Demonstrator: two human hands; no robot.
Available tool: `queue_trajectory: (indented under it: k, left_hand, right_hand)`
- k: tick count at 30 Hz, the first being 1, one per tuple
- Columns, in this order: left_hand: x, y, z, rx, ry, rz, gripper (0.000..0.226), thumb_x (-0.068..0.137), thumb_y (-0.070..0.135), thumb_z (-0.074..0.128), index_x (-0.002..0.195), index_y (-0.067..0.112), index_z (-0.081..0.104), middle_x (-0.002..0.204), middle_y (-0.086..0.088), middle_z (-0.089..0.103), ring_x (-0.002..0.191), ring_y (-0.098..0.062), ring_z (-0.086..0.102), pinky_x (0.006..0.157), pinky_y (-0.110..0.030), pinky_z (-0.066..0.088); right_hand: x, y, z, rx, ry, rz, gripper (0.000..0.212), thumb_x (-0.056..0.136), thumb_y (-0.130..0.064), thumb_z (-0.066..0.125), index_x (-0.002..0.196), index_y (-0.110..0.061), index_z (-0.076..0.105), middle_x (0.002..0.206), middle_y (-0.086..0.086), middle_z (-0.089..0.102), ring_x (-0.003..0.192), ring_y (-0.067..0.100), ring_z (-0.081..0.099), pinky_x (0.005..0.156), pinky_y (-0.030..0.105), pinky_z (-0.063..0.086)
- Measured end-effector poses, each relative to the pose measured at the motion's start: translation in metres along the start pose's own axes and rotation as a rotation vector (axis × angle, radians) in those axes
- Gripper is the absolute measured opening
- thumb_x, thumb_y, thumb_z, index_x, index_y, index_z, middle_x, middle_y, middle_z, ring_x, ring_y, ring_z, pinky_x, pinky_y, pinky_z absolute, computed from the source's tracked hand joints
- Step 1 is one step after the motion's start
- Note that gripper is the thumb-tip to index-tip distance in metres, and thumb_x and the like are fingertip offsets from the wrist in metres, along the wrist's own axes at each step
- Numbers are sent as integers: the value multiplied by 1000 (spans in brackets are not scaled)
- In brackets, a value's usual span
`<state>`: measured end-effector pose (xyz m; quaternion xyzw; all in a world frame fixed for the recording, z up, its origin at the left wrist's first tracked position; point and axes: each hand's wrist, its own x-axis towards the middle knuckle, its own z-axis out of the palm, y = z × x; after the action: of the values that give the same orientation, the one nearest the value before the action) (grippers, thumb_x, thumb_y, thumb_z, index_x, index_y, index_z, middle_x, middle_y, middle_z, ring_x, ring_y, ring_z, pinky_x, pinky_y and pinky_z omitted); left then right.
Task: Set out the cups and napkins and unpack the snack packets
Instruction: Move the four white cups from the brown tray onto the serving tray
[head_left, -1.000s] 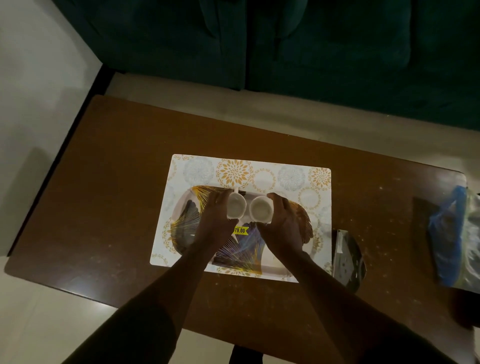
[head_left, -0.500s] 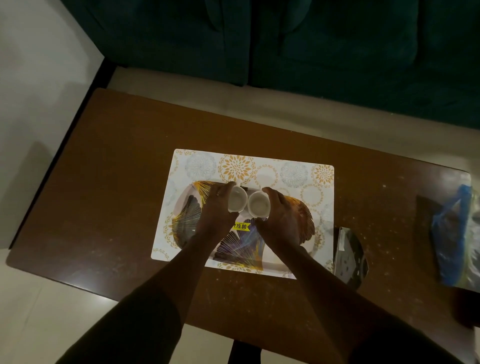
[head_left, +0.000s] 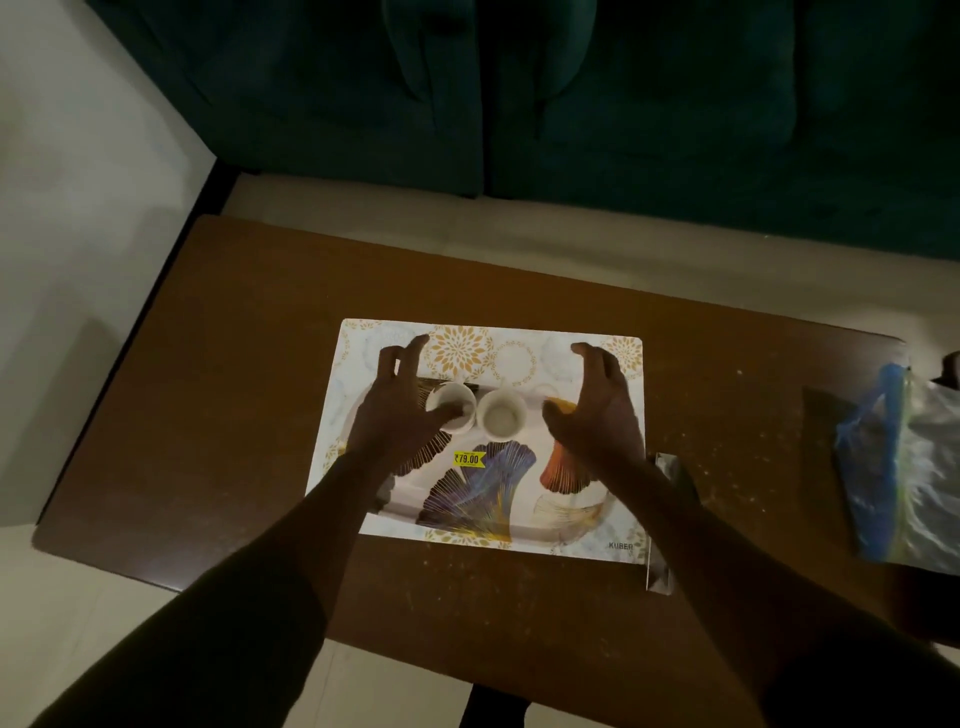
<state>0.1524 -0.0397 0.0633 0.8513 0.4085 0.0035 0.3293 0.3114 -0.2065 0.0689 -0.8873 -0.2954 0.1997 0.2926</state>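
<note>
Both forearms reach in from the near edge of the brown wooden table (head_left: 249, 415). Just outside the right forearm, a flat silvery foil packet (head_left: 658, 571) lies on the wood, partly hidden under the arm and touching the mat's right edge.

Between the two wrists sits a white oval tray printed with fan-shaped leaves in blue, orange and brown (head_left: 537, 483). It carries a small yellow price sticker (head_left: 467, 458) just inside the left wrist. The tray rests on a white rectangular placemat with gold flower medallions (head_left: 519, 358).

The left hand (head_left: 397, 410) is spread over the tray's left end, fingers straight and fanned toward the mat's far edge, gripping nothing. Its thumb lies against the near rim of the first small white cup (head_left: 454, 408). The right hand (head_left: 597, 410) is over the tray's right end, fingers loosely bent and apart, palm facing inward, holding nothing.

The second small white cup (head_left: 501, 415) stands upright beside the first, between the two thumbs, nearer the left hand and apart from the right thumb. Both cups are on the far half of the tray, just beside each other. Their insides show only pale white.

Well out to the right of the right hand, a crumpled clear plastic bag with blue parts (head_left: 904, 467) sits at the table's end. I cannot make out what it holds.

Beyond the fingertips and the table's far edge stands a dark green upholstered sofa (head_left: 623, 130).
</note>
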Motion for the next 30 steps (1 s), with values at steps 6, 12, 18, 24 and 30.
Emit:
queue_trajectory:
  k: [6,12,18,24,30]
  left_hand:
    - [14,68,12,7,217,158,51,95,46,49,137,18,42,132,-7,52,114,-26,59,82,-35,48]
    - [16,178,81,-14,99,343,51,96,45,48,141,23,37,135,-6,50,109,-27,61,80,-36,49]
    - [5,276,159,-43,-44,421,61,93,36,58,146,27,30,147,-7,42,126,-27,52,91,-39,49]
    - [-10,363,241,-62,-142,488,68,89,25,65,148,24,30,148,-5,40,129,-23,48,95,-35,49]
    - [-17,447,324,-67,-247,561,65,87,26,68,144,21,36,142,-7,44,123,-27,52,92,-42,48]
  right_hand:
    - [16,37,-68,-60,181,18,59,84,-21,67,136,-13,39,140,10,44,125,27,47,89,35,50]
    - [11,112,-160,-109,315,128,58,82,-14,64,134,-13,39,137,11,44,122,27,47,85,32,45]
    - [-22,204,-230,-109,353,255,51,80,-13,65,127,-9,46,142,11,41,127,31,43,89,35,44]
    - [-64,308,-289,-120,425,441,48,79,-14,64,125,-12,50,130,8,52,122,28,46,90,37,43]
    - [-80,408,-356,-149,500,581,41,83,-22,60,121,-9,49,129,12,51,120,35,47,88,42,43]
